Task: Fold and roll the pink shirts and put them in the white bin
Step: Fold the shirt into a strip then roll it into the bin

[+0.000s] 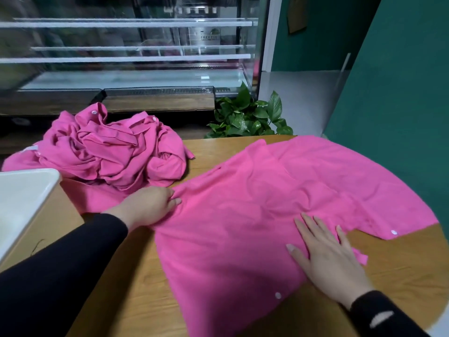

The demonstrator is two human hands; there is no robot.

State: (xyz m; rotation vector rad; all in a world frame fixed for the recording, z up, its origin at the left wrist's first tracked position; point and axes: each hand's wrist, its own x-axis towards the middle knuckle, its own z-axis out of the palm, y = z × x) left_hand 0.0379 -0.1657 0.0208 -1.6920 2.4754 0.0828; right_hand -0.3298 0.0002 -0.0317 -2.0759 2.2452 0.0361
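Black-sleeved arms reach over a pink shirt spread flat across a round wooden worktop. Its right hand lies palm-down near the shirt's near edge, fingers straight and slightly fanned, pressing the cloth. Opposite, the left hand bunches the shirt's left side, fingertips curled into a gathered fold.

Soft, light knit fabric, it will likely drape and crease rather than hold a shape, so a fold seems best started from an edge or sleeve, with a flat palm pinning the rest. White snap buttons dot the hem nearest the viewer.

Beyond the left hand sits a crumpled heap of more pink shirts, touching the spread one. Smooth and rigid-looking, the white bin stands at the left edge, just beside the heap. Behind the worktop are a leafy green plant, a glass display case and a teal wall.
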